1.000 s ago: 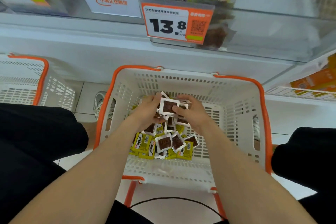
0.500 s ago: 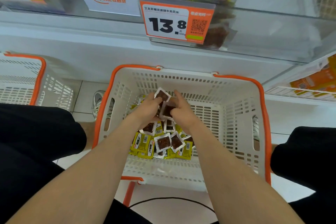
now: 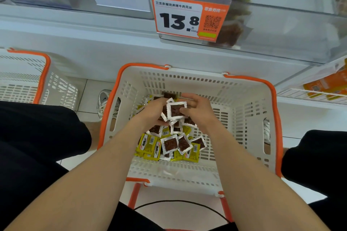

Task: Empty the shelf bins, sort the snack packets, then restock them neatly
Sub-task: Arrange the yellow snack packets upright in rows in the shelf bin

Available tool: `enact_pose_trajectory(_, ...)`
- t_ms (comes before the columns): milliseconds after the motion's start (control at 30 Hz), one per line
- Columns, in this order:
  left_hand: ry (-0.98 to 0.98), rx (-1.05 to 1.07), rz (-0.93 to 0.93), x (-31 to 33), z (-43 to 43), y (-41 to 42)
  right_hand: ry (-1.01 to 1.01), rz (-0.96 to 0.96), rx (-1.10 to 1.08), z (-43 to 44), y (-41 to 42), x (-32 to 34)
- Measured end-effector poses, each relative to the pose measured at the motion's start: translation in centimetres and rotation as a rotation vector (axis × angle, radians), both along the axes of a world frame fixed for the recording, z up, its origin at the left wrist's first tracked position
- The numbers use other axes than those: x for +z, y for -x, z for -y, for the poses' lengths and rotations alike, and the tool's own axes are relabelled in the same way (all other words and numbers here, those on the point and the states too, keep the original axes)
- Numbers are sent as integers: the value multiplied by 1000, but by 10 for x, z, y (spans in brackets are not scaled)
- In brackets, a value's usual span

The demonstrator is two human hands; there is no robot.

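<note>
Left hand [image 3: 152, 112] with packets [image 3: 176, 109] in basket [image 3: 234, 90]

The basket [image 3: 244, 88] floor lies free right of the packet pile [image 3: 170, 145], hemmed by tall slotted walls

A: Where is the camera?
B: On the person's head; it looks forward and down; it is close above the white slotted plastic basket with the orange rim [image 3: 187, 80]; the clear plastic shelf bin [image 3: 281, 33] sits at the top.

White slotted basket [image 3: 244, 110], orange rim; yellow packets [image 3: 149, 145], brown packets [image 3: 170, 144].
</note>
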State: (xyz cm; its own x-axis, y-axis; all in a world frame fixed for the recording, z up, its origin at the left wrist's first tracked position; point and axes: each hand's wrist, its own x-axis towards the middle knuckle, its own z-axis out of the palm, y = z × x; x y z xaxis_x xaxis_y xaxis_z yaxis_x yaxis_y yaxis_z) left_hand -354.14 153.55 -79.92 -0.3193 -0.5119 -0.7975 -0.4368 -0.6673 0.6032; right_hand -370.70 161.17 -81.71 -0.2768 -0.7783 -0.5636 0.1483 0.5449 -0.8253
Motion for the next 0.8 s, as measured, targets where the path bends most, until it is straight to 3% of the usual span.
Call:
enact_pose_trajectory(100, 42, -90, -55, 3, -2, -2, 55, -132, 173, 3, -18, 2)
enact_pose_trajectory(233, 200, -179, 39, -5, -5, -17, -100, 64, 80, -2, -20, -15)
enact_pose_trajectory(300, 330, -229, 205, -7, -2, -22, -215, -157, 95, -13, -15, -26)
enact_pose_trajectory(367, 418, -378, 381, -11, 2, -26, -355, -445, 273, -31, -12, -37)
enact_pose_trajectory(500, 320, -833, 510, -28, 7, -40, -557, -645, 549, -53, -40, -43)
enact_pose_trajectory(600, 424, -972, 555, -44, -2, -45, -574, -866, 643, -51, -63, -46)
enact_pose_trajectory(700, 577, -1007, 558, -55, -10, -47, -573, -835, 594, -44, -63, -51)
enact_pose_trajectory(800, 585, -956, 508, -59, -12, -50, -549, -608, 520, -46, -45, -55)
